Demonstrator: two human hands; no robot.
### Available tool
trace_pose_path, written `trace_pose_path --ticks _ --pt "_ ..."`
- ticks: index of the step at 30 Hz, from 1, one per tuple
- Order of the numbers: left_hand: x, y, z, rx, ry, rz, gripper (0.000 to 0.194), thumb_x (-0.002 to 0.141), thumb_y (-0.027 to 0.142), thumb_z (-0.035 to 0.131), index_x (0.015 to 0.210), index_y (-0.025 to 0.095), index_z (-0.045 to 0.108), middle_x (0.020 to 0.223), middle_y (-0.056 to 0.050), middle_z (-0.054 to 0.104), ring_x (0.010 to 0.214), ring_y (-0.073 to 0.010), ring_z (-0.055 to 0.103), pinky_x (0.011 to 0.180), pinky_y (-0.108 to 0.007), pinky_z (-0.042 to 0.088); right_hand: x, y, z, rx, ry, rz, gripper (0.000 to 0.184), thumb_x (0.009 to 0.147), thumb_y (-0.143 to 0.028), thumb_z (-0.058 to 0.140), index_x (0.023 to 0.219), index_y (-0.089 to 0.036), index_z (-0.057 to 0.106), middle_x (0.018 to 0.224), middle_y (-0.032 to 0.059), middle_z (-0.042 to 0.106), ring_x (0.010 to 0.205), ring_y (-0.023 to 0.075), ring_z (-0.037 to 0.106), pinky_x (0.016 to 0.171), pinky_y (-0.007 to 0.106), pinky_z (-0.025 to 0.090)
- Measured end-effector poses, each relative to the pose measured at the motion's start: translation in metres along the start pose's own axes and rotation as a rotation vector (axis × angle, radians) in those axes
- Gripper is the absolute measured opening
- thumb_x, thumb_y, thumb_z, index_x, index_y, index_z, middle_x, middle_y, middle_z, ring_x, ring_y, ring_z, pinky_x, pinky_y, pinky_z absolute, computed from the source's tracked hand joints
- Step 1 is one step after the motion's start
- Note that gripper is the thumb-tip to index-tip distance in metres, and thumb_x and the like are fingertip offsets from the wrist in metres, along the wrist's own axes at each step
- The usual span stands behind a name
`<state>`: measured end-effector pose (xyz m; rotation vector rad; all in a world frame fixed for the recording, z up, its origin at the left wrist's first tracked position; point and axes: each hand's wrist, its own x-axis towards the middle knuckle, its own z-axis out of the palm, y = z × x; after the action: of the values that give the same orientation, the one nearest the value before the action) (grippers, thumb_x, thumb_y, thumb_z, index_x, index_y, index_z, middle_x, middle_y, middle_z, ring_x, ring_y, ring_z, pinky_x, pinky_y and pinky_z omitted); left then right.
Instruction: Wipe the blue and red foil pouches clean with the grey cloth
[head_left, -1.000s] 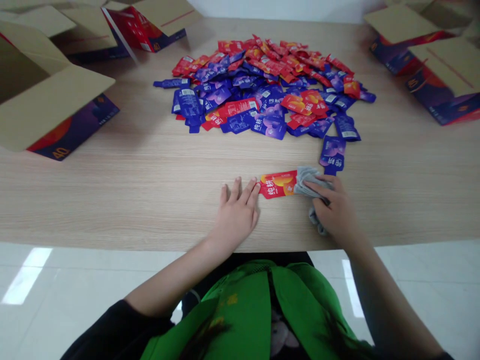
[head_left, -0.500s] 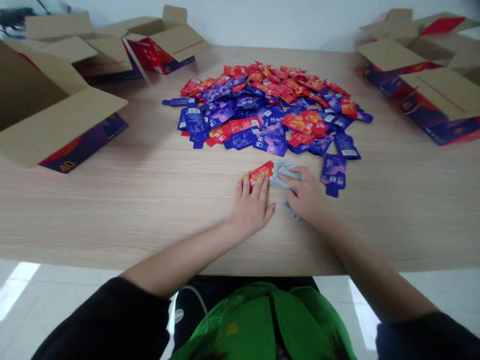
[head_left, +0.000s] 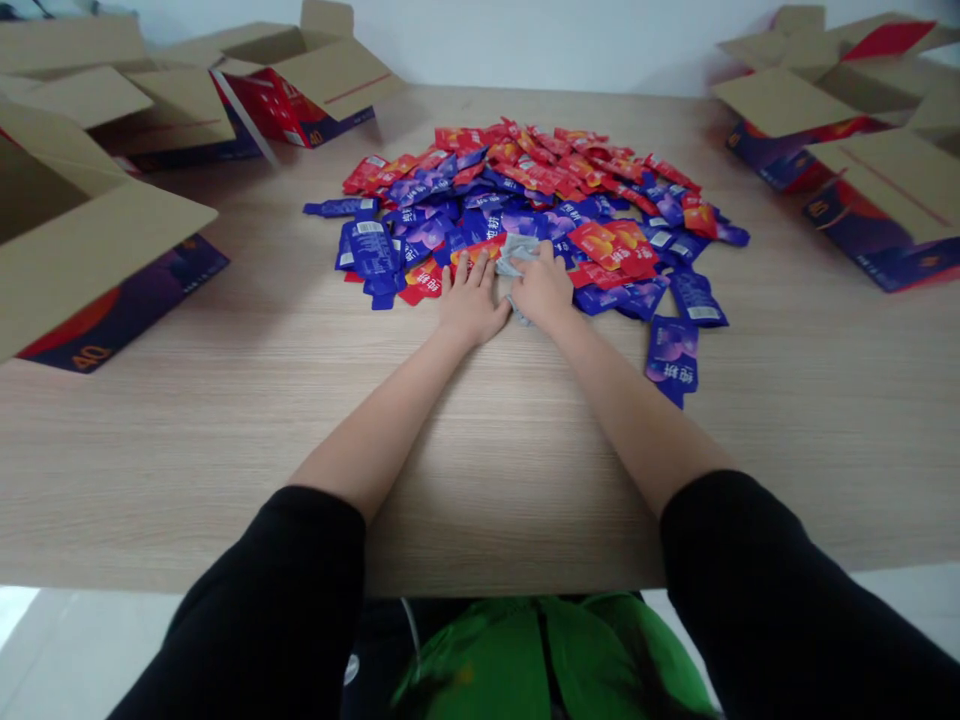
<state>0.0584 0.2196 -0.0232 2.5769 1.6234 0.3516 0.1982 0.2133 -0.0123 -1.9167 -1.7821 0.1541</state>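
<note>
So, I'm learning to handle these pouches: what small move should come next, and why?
Probably a short rightward wipe with the grey cloth along the red pouch. The left hand lies flat, its fingertips seemingly steadying the pouch, and the cloth, bunched under the right hand, appears to meet the pouch's right end.

Both forearms reach forward and converge, the left forearm (head_left: 394,420) slanting toward one o'clock, the right forearm (head_left: 637,410) toward eleven. The left hand (head_left: 474,303) lies palm down, fingers spread toward twelve, thumb out toward two; beside it, the right hand (head_left: 543,287) is partly curled, knuckles up.
</note>
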Motion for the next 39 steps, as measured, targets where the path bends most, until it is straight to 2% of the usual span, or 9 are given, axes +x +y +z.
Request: trace_pose_path --ticks 3,7,10,13,17,24,32,35,39 --pt "0.002 0.000 0.000 -0.003 0.014 -0.008 0.070 0.100 0.046 0.040 0.162 0.013 0.032 0.171 -0.007 0.026 0.159 -0.0345 0.013 0.127 -0.059 0.007 -0.008 0.002 -0.004 0.012 0.021 -0.043 0.045 0.089 -0.013 0.051 0.128 -0.019 0.071 0.140 0.0169 0.051 0.120 0.0357 0.053 0.101 0.058 0.047" --pt "-0.011 0.009 -0.001 0.021 0.079 0.013 0.064 0.098 0.033 0.041 0.157 0.008 0.040 0.170 -0.013 0.028 0.158 -0.0370 0.017 0.126 -0.062 0.008 -0.043 0.020 -0.034 0.004 0.019 -0.071 0.050 0.089 -0.011 0.047 0.133 -0.019 0.069 0.140 0.0162 0.051 0.122 0.0313 0.055 0.104 0.050 0.048" --pt "-0.022 0.026 -0.004 0.047 0.100 0.140 0.060 0.095 0.024 0.044 0.152 0.005 0.047 0.170 -0.015 0.027 0.158 -0.0380 0.018 0.127 -0.061 0.007 -0.069 0.050 -0.064 -0.051 0.095 -0.040 0.049 0.090 -0.014 0.046 0.134 -0.020 0.068 0.143 0.0163 0.050 0.127 0.0309 0.053 0.105 0.047 0.046" --pt "-0.027 0.053 -0.004 0.027 0.076 0.311 0.058 0.094 0.023 0.046 0.149 0.006 0.050 0.169 -0.015 0.030 0.157 -0.0364 0.020 0.128 -0.057 0.012 -0.078 0.087 -0.085 -0.151 0.130 0.122 0.051 0.090 -0.018 0.047 0.137 -0.019 0.066 0.147 0.0185 0.049 0.127 0.0346 0.054 0.103 0.051 0.045" --pt "-0.022 0.088 0.007 -0.036 -0.024 0.469 0.058 0.098 0.024 0.043 0.153 0.007 0.045 0.166 -0.015 0.036 0.155 -0.0331 0.029 0.125 -0.050 0.026 -0.068 0.118 -0.088 -0.187 0.041 0.108 0.055 0.090 -0.018 0.044 0.141 -0.015 0.064 0.146 0.0229 0.052 0.127 0.0366 0.053 0.105 0.054 0.042" --pt "-0.031 0.098 0.004 -0.017 -0.101 0.338 0.068 0.099 0.037 0.046 0.158 0.005 0.039 0.165 -0.015 0.037 0.151 -0.0394 0.034 0.124 -0.055 0.027 -0.077 0.106 -0.078 -0.190 -0.009 -0.002 0.051 0.089 -0.017 0.047 0.135 -0.018 0.068 0.149 0.0162 0.053 0.134 0.0336 0.051 0.110 0.051 0.044" --pt "-0.118 0.065 -0.020 0.055 -0.156 0.388 0.069 0.101 0.043 0.043 0.158 0.004 0.038 0.165 -0.016 0.037 0.154 -0.0399 0.025 0.125 -0.060 0.021 -0.118 0.083 -0.094 0.087 -0.060 -0.062 0.054 0.084 -0.014 0.045 0.128 -0.025 0.074 0.138 0.0090 0.065 0.129 0.0306 0.060 0.112 0.052 0.048" --pt "-0.163 0.050 -0.029 0.065 -0.183 0.409 0.070 0.101 0.044 0.045 0.157 0.002 0.039 0.164 -0.018 0.038 0.152 -0.0420 0.029 0.123 -0.059 0.025 -0.127 0.089 -0.095 0.124 -0.032 -0.050 0.055 0.083 -0.013 0.046 0.128 -0.027 0.073 0.137 0.0082 0.064 0.129 0.0299 0.060 0.115 0.053 0.045" --pt "-0.211 0.043 -0.047 0.067 -0.181 0.406 0.069 0.100 0.045 0.049 0.153 0.001 0.044 0.147 -0.023 0.054 0.137 -0.0419 0.046 0.109 -0.053 0.041 -0.127 0.099 -0.083 0.034 -0.087 -0.195 0.051 0.084 -0.015 0.050 0.129 -0.022 0.073 0.151 0.0121 0.051 0.141 0.0343 0.047 0.119 0.057 0.039"
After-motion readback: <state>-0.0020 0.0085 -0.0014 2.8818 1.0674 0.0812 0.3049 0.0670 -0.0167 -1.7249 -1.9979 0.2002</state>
